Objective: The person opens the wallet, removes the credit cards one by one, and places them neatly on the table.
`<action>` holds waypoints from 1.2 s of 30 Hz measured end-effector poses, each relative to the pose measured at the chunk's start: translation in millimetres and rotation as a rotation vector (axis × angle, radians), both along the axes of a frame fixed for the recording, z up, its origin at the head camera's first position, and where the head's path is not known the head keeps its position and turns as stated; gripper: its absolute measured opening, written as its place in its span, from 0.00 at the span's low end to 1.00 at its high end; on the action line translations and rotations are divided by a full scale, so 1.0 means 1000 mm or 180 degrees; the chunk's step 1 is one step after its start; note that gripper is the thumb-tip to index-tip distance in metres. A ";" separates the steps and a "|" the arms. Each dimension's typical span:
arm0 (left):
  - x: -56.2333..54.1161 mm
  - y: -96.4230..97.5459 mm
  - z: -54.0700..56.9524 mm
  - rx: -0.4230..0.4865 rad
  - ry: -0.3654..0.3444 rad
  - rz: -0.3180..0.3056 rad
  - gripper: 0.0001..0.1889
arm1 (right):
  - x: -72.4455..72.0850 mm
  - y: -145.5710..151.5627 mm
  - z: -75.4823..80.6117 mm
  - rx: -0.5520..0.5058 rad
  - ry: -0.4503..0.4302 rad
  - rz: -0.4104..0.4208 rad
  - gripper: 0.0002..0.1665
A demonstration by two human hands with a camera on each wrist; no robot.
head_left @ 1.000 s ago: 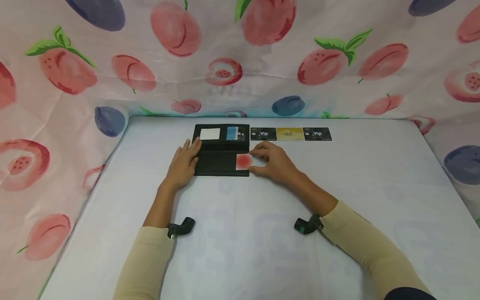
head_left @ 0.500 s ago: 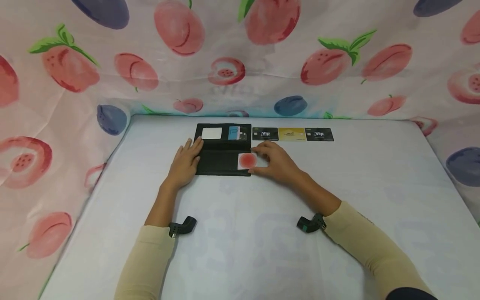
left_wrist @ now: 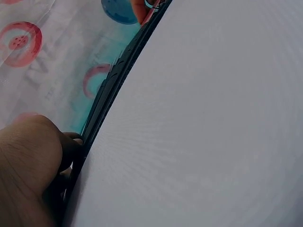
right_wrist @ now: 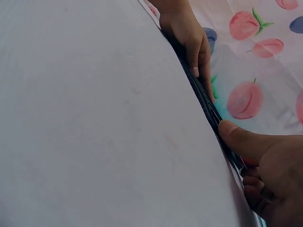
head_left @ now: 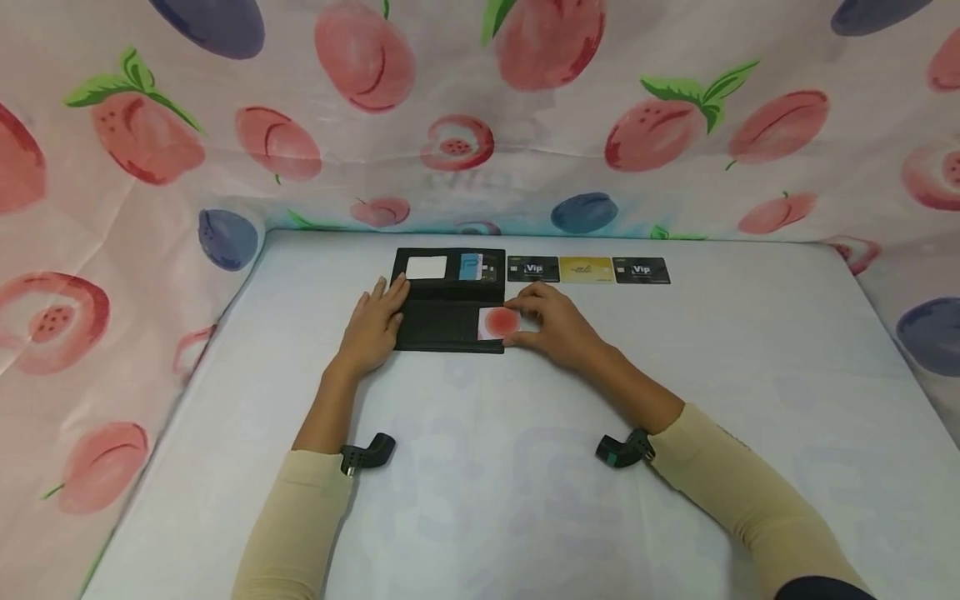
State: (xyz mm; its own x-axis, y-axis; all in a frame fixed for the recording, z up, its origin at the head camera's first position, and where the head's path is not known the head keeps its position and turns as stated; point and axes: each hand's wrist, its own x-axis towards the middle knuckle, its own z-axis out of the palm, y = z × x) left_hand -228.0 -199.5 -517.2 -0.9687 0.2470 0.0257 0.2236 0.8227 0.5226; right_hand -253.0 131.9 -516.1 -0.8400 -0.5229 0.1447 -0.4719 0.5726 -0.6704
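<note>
A black wallet (head_left: 438, 325) lies unfolded on the white table. My left hand (head_left: 369, 332) rests on its left edge with the fingers extended. At the lower right of the wallet, my right hand (head_left: 557, 327) holds a white card (head_left: 501, 322) with a red circle between thumb and index finger. Part of this card sticks out past the wallet's right edge. In the upper half sit a white panel (head_left: 426, 267) and a blue card (head_left: 470, 267). From the right wrist, the thumb (right_wrist: 228, 128) shows beside the wallet's edge, the card mostly hidden.
Right of the wallet, a black Vip card (head_left: 533, 268), a gold card (head_left: 586, 269) and another black Vip card (head_left: 641, 270) lie in a row. A fruit-patterned cloth (head_left: 540, 150) hangs behind the table (head_left: 480, 467) and at its sides.
The card with the red circle has slid right relative to the wallet, and more of it shows past the edge. My left hand keeps its place on the wallet. The whole view shifts slightly.
</note>
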 end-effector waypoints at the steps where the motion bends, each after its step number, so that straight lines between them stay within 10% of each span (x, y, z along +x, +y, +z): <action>1: 0.000 0.000 -0.001 -0.0002 -0.0002 0.0002 0.29 | 0.000 0.000 0.000 0.0005 -0.0003 -0.0001 0.32; 36: 0.001 0.000 -0.001 -0.0003 0.0019 0.0003 0.30 | -0.005 0.026 0.008 0.0037 -0.0100 -0.0012 0.33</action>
